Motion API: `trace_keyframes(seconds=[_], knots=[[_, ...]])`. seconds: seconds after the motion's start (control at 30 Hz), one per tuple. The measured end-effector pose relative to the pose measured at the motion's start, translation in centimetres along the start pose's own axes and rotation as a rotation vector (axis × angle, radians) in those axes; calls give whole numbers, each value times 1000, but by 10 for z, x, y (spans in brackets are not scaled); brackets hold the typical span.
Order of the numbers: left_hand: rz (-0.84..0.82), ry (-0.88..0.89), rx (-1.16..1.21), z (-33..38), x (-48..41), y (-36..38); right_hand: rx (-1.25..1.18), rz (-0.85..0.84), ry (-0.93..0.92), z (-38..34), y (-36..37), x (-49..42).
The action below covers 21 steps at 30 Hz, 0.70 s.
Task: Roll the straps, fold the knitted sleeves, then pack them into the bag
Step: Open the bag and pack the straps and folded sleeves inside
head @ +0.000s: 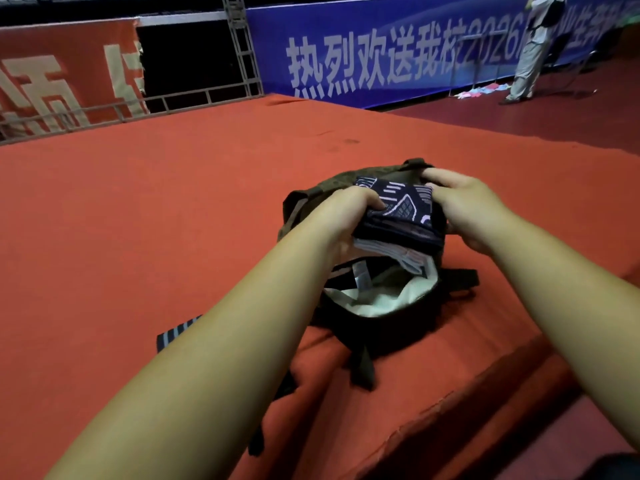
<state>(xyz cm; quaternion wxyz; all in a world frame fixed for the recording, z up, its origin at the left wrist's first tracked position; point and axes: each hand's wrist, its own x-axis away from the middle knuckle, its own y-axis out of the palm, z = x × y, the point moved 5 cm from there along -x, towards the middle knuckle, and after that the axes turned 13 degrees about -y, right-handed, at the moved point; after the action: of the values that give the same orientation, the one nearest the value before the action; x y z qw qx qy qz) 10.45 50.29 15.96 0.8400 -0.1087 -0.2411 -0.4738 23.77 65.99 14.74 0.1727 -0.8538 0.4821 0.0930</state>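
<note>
Navy knit: I hold a folded knitted sleeve (398,206), dark blue with pale line patterns, between both hands just above the bag (377,303).
Left hand (346,211): fingers curled over the near left edge of the sleeve, gripping it. A paler folded piece (391,252) sits directly under the sleeve and looks held in the same stack.
Right hand (460,206): fingers curled round the right edge of the sleeve. Its far fingertips reach the bag's far rim, and I cannot tell whether they also catch that rim.
Progress: I judge this to be late in the task. The folding of these two pieces looks done and packing is under way, but the stack is not yet down inside the bag.
What is left: lowering the stack in, and perhaps dealing with the striped strip (176,336) on the carpet. I cannot tell whether that is a strap or a sleeve.
Arm pose: both forearms stretch forward and converge on the bag, wrists bent slightly inward, hands near each other with the sleeve between them.
Bag: dark olive and black, mouth open toward me, pale lining showing, straps trailing at the near and right sides.
Surface: a red carpeted platform (173,202), the bag near its front edge.
Beyond: a blue banner (381,50), a red banner (69,74), and a person (533,46) standing far off at the right.
</note>
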Motion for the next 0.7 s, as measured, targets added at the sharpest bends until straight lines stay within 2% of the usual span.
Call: trace_keyframes(seconds=[0.13,0.27,0.37,0.4,0.43,0.5,0.53,0.63,0.7], knots=[[44,39,208,1,-23,7,-38,36,-89,-2,0,0],[195,103,272,-2,-42,16,18,76,-157,-13,-2,0],[452,147,9,0,-24,22,92,104,-167,-23,-11,-5],[525,206,-209,-2,-15,25,104,112,-163,-27,-14,-7],[576,236,-380,-2,-11,28,106,120,-162,-30,-16,-8],[557,250,-532,-3,-19,36,90,127,-166,-37,-16,-11],[544,216,-496,-4,-21,40,80,123,-161,-39,-15,-11],[502,150,-32,-5,-28,42,50,122,-139,-44,-11,-8],[520,192,32,-3,-22,41,33,126,-122,-43,-11,-7]])
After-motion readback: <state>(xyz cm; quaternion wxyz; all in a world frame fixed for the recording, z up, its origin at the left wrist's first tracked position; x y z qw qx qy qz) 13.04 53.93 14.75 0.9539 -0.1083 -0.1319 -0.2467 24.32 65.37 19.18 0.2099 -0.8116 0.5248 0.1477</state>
